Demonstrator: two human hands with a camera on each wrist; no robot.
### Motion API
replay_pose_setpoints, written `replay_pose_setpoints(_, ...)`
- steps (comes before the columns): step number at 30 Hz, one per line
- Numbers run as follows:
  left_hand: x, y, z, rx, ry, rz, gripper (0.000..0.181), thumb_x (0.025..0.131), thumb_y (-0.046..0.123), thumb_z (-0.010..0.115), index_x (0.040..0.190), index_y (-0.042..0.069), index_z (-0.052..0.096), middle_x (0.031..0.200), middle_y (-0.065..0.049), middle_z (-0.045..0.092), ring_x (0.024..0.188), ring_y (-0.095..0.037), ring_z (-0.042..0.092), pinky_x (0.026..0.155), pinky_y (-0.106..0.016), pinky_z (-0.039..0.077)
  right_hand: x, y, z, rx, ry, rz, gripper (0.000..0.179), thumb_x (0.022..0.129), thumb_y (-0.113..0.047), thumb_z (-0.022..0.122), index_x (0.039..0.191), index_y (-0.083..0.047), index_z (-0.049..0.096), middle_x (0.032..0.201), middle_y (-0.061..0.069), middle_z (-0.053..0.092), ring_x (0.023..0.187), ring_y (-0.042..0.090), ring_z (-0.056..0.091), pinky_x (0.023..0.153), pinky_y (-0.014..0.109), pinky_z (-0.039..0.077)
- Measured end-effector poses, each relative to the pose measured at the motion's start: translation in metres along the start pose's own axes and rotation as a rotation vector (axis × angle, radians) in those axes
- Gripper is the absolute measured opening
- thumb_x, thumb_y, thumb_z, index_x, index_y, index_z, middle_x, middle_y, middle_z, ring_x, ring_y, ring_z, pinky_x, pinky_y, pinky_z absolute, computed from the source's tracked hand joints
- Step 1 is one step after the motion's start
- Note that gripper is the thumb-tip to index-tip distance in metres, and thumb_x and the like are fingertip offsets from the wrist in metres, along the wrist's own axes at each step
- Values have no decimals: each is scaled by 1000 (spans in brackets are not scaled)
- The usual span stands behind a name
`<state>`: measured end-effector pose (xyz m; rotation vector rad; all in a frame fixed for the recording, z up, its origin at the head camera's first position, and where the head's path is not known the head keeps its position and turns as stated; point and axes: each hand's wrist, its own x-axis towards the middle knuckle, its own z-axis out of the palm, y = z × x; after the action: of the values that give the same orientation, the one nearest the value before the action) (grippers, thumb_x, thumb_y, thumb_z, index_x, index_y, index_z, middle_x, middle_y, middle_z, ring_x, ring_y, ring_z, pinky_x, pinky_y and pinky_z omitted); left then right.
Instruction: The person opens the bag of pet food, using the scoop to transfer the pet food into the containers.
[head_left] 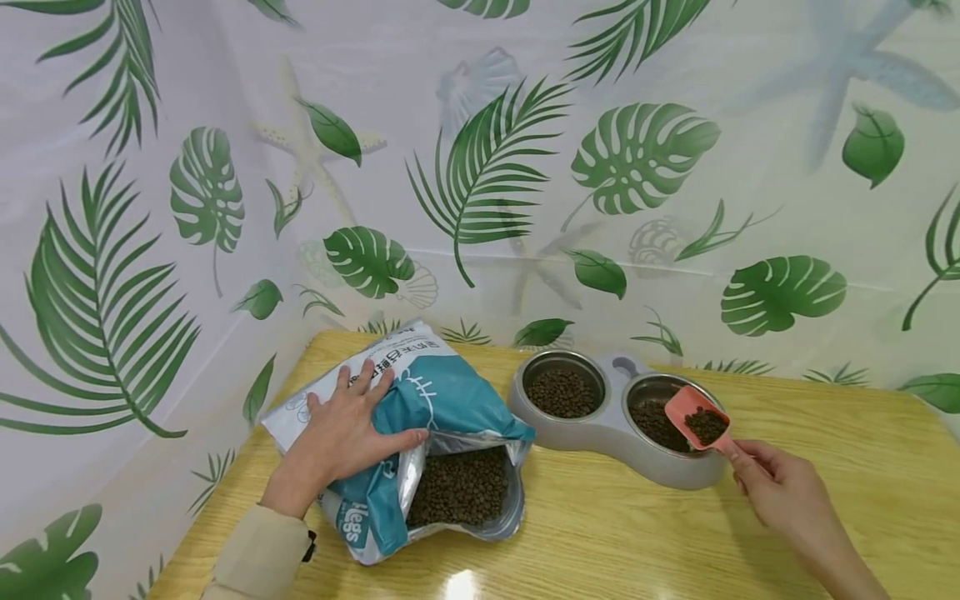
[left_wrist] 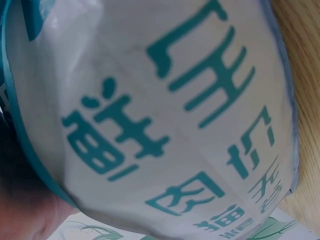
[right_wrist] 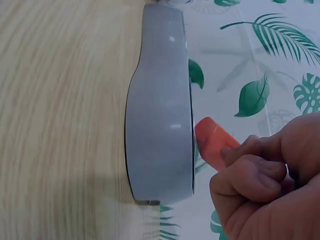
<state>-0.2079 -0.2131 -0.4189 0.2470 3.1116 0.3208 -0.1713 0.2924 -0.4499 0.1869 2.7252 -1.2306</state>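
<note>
My left hand (head_left: pixel 343 429) lies on the teal and white pet food bag (head_left: pixel 442 392) with its fingers spread, and the thumb reaches toward the bag's mouth. Brown kibble (head_left: pixel 461 487) shows inside the opening. My right hand (head_left: pixel 787 492) grips the handle of a coral-pink scoop (head_left: pixel 678 408), which carries some kibble and is held over the right bowl. The grey double feeder (head_left: pixel 618 417) has two metal bowls, both with kibble in them. In the right wrist view curled fingers (right_wrist: pixel 250 185) hold the scoop beside the feeder's grey side. Printed bag surface (left_wrist: pixel 150 125) fills most of the left wrist view.
Everything stands on a wood-grain table (head_left: pixel 600 542). A white sheet with green leaf prints (head_left: pixel 480 167) hangs behind the table and along its left side. The bag lies left of the feeder, close to it.
</note>
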Motion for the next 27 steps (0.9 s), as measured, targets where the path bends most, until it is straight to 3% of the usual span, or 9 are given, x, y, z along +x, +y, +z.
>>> replay_pose_setpoints(5, 1, 0, -1, 4, 3, 4, 107, 83, 83, 54, 162, 15, 33, 168, -21, 26, 154, -53, 20, 102, -88, 25, 9, 5, 2, -161, 95, -81, 69, 110, -49, 36, 138, 11, 54, 79, 6, 64, 54, 12, 42, 51, 31, 34)
replay_pose_setpoints(11, 1, 2, -1, 0, -24, -3, 107, 83, 85, 52, 163, 15, 32, 169, -21, 25, 154, -54, 19, 103, -88, 23, 18, 6, 8, -341, 187, -237, 49, 110, -30, 46, 126, 13, 63, 64, 2, 59, 53, 13, 40, 56, 30, 31)
replay_pose_setpoints(19, 1, 1, 0, 3, -14, 0, 107, 83, 84, 53, 163, 15, 32, 169, -20, 25, 154, -52, 19, 103, -88, 24, 12, 5, 7, -465, 368, -356, 24, 102, -10, 58, 109, 11, 68, 60, 2, 47, 54, 17, 38, 51, 31, 27)
replay_pose_setpoints(27, 1, 1, -1, 2, -14, 0, 107, 83, 85, 52, 163, 15, 32, 169, -21, 25, 154, -53, 19, 102, -88, 24, 7, 7, 7, -524, 494, -477, 13, 91, -1, 69, 100, 8, 68, 61, 6, 52, 50, 17, 37, 46, 33, 28)
